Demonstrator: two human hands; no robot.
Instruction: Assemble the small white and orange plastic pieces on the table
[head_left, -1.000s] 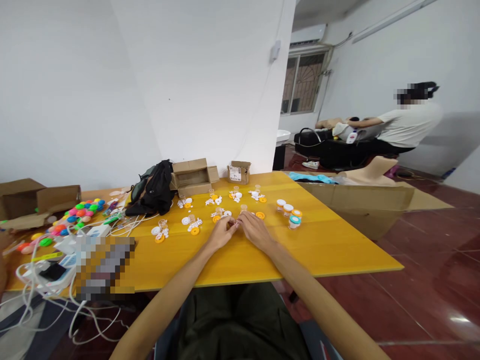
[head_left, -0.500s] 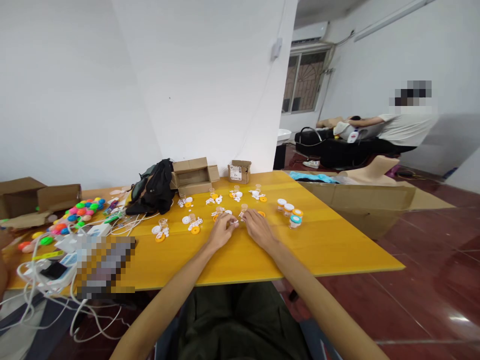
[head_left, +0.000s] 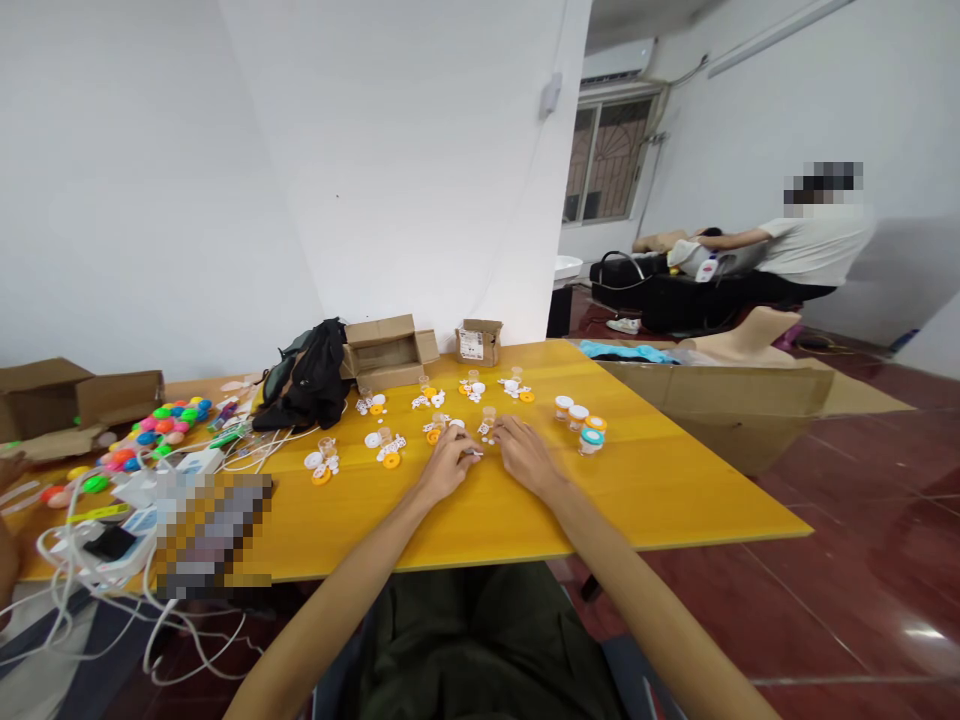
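My left hand (head_left: 448, 464) is closed in a pinch just above the table, and a small white piece (head_left: 474, 453) shows at its fingertips. To its right, my right hand (head_left: 527, 458) has bent fingers drawn together beside a small clear cup (head_left: 489, 414); whatever is between those fingertips is too small to make out. Little white pieces with dark marks (head_left: 484, 428) lie at the foot of the cup. An orange ring lid (head_left: 433, 436) and more small parts lie past my left hand. The right hand partly hides another orange lid.
Several similar sets of cups, orange rings (head_left: 391, 461) and white parts are spread across the table (head_left: 480, 520). Lidded jars (head_left: 592, 441) stand on the right. Cardboard boxes (head_left: 390, 375), a black bag (head_left: 311, 375), cables, and colourful balls (head_left: 163, 425) occupy the left and back. A person (head_left: 814, 245) sits beyond.
My hands have moved slightly apart; the right fingertips have shifted right, uncovering more of the small white pieces by the cup. The left hand stays nearly in place.
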